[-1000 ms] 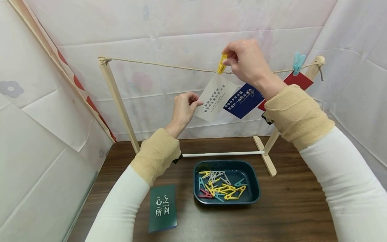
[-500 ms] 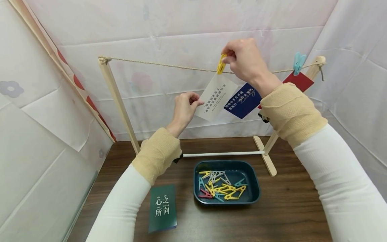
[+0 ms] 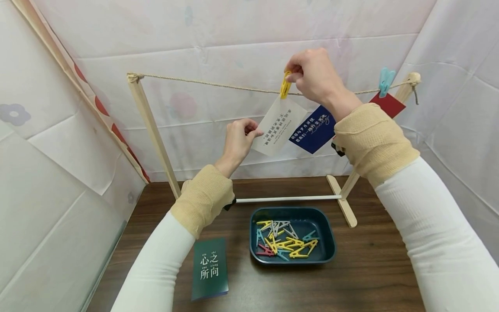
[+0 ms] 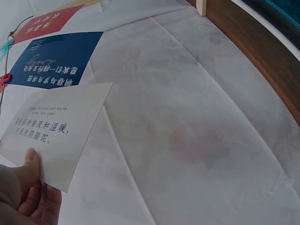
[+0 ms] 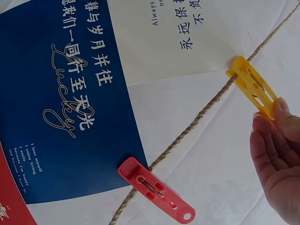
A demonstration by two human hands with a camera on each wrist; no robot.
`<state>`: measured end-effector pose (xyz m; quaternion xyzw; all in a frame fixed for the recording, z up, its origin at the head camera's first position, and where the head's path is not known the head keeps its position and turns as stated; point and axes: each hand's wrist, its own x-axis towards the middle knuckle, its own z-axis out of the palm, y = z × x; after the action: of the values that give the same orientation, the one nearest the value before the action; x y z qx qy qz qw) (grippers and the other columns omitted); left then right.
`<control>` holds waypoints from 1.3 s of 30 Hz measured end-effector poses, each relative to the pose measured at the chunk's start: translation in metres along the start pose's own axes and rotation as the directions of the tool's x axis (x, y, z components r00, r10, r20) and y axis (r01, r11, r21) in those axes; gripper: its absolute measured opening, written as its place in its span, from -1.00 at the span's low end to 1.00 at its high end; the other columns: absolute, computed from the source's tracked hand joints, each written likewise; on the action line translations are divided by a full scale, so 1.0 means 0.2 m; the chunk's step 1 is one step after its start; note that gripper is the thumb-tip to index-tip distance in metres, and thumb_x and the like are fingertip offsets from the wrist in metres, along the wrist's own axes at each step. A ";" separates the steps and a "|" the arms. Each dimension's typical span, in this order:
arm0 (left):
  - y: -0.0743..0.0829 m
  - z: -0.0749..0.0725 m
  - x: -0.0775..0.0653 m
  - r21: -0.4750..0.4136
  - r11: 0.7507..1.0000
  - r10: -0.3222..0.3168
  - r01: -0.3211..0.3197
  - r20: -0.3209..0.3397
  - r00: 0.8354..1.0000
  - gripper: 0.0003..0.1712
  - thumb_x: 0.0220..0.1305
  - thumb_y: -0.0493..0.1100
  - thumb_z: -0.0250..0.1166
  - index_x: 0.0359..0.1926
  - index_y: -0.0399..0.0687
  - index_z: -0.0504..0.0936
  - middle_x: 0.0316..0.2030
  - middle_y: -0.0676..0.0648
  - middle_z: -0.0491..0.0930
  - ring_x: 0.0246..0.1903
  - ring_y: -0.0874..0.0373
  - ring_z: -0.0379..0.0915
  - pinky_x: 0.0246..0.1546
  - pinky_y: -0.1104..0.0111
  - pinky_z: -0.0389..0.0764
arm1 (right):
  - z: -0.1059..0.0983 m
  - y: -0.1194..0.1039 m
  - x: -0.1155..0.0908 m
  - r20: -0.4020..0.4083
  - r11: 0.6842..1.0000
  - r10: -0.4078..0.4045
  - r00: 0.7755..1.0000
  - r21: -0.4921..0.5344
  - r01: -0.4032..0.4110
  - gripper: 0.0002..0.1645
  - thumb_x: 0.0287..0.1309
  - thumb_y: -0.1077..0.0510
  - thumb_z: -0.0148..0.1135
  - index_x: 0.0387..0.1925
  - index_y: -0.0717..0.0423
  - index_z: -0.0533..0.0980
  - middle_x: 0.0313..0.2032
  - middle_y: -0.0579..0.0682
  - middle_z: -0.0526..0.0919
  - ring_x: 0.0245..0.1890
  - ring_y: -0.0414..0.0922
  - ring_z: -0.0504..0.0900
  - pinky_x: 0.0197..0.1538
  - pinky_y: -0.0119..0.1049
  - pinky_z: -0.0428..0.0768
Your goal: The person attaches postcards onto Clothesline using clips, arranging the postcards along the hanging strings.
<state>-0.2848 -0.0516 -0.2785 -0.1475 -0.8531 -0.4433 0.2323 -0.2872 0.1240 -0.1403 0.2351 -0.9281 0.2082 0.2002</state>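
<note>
My left hand [image 3: 238,141] pinches the left edge of a white printed card [image 3: 280,123] between thumb and fingers. With thumb and fingertips my right hand [image 3: 317,78] grips a yellow clothespin [image 3: 286,85], whose jaws sit over the twine [image 3: 218,85] at the card's top corner. In the right wrist view, the yellow clothespin [image 5: 254,87] straddles the twine and overlaps the white card's corner. Beside it hangs a dark blue card [image 5: 75,103], held on the twine by a red clothespin [image 5: 156,190]. Further right, a light blue clothespin [image 3: 385,82] holds a red card [image 3: 386,105].
A dark tray [image 3: 331,242] of loose clothespins in several colours stands on the wooden table [image 3: 362,277]. Left of it lies a green card stack [image 3: 210,268]. Wooden posts [image 3: 150,130] carry the twine, and a white rod [image 3: 288,199] joins them low down.
My right hand and the yellow clothespin have shifted slightly, the clothespin now sitting a little lower over the card's corner. My left hand stays nearly still on the white card.
</note>
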 end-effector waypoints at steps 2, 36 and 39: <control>0.00 0.00 0.00 -0.001 1.000 -0.001 0.001 0.002 1.000 -0.86 0.10 -0.31 0.40 -0.38 -0.36 0.66 -0.45 -0.20 0.65 -0.48 0.06 0.54 -0.44 0.40 0.46 | 0.00 0.00 0.00 0.008 1.000 0.005 1.000 0.001 -0.005 -0.78 0.25 0.37 0.13 -0.10 0.37 0.58 -0.18 0.26 0.64 -0.21 0.04 0.57 -0.09 -0.19 0.52; 0.00 0.01 0.01 -0.032 0.999 0.005 -0.006 -0.007 1.000 -0.87 0.11 -0.31 0.39 -0.39 -0.36 0.65 -0.45 -0.20 0.65 -0.48 0.07 0.52 -0.45 0.43 0.45 | 0.00 -0.01 0.05 0.059 1.000 0.016 0.998 0.024 -0.018 -0.75 0.27 0.37 0.10 -0.07 0.37 0.59 -0.15 0.23 0.64 -0.19 -0.01 0.56 -0.11 -0.26 0.48; 0.00 0.01 0.01 -0.034 0.999 0.002 -0.002 -0.008 1.000 -0.87 0.11 -0.31 0.39 -0.39 -0.36 0.65 -0.44 -0.20 0.65 -0.47 0.07 0.52 -0.45 0.43 0.46 | 0.00 -0.01 0.04 0.082 0.999 0.023 0.996 0.029 -0.025 -0.74 0.28 0.37 0.10 -0.05 0.37 0.58 -0.14 0.24 0.64 -0.18 0.00 0.56 -0.10 -0.25 0.49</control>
<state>-0.2878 -0.0505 -0.2788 -0.1507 -0.8444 -0.4580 0.2336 -0.2925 0.1190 -0.1346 0.2353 -0.9350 0.2148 0.1559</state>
